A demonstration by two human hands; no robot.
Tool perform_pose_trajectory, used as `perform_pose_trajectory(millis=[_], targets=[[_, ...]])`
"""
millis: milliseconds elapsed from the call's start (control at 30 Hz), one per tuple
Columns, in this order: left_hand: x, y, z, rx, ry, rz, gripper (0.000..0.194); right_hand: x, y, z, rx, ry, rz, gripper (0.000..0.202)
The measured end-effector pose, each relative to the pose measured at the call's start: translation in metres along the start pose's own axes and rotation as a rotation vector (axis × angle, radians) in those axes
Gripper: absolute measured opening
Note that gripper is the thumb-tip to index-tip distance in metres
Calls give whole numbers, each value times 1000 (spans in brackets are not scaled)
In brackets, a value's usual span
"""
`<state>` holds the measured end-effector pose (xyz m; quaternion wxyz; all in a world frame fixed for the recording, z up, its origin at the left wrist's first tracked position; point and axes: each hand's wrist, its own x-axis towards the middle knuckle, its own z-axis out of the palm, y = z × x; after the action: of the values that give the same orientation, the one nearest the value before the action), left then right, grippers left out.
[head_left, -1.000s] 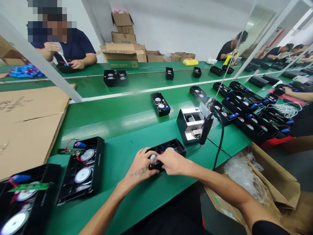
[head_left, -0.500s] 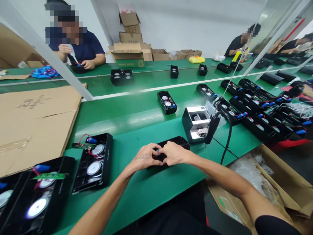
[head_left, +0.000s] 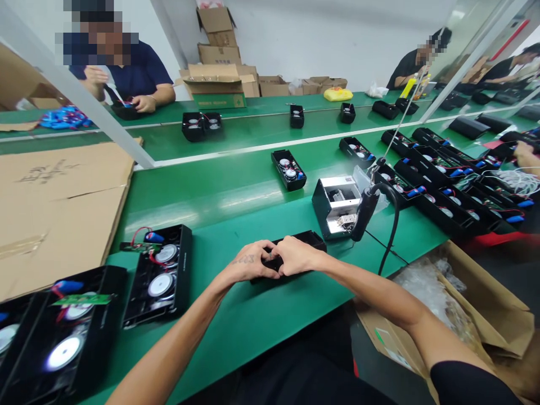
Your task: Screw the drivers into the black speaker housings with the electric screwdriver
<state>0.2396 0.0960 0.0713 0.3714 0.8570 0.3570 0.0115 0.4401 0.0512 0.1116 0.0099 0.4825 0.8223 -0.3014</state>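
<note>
A black housing [head_left: 314, 240] lies on the green table in front of me, partly covered by both hands. My left hand [head_left: 253, 261] is at its left part, fingers curled over the near and far edges. Against it, my right hand [head_left: 296, 256] bends its fingers down into the housing. Both hands are closed on the housing; any small part between the fingertips is hidden. Right behind stands a black and silver machine [head_left: 337, 207], with a black-handled electric screwdriver [head_left: 365, 214] hanging beside it.
Open black housings with white speakers [head_left: 159, 275] stand at the left, near a cardboard sheet [head_left: 63, 208]. Many more housings [head_left: 434, 169] crowd the right. A box with plastic bags [head_left: 485, 298] is at lower right. A person [head_left: 122, 79] works across the line.
The whole view has shifted slightly, so most things sit a little higher and further left. Both hands stay on the black housing, with the fingers a little changed.
</note>
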Motion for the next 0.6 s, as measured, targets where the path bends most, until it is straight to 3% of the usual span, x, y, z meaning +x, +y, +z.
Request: perform_pose_trajectory(millis=[200, 300, 333, 400, 467, 500, 533, 600], targets=[[2, -6, -1, 14, 3, 46, 34, -3, -2, 15, -30, 40, -14, 42], [-7, -2, 9, 76, 74, 90, 27, -24, -5, 15, -64, 121, -101, 38], [-12, 1, 17, 97, 104, 104, 23, -36, -3, 15, -50, 245, -116, 36], [-25, 5, 35, 163, 192, 148, 13, -63, 11, 15, 6, 705, -16, 35], [-38, 8, 56, 288, 329, 219, 6, -89, 39, 14, 20, 1266, 270, 44], [-44, 8, 66, 360, 393, 251, 8, -99, 56, 13, -9, 1464, 423, 52], [-48, 7, 74, 424, 450, 279, 10, -108, 75, 12, -41, 1562, 541, 59], [-53, 6, 83, 500, 513, 313, 16, -119, 108, 11, -55, 1513, 618, 57]])
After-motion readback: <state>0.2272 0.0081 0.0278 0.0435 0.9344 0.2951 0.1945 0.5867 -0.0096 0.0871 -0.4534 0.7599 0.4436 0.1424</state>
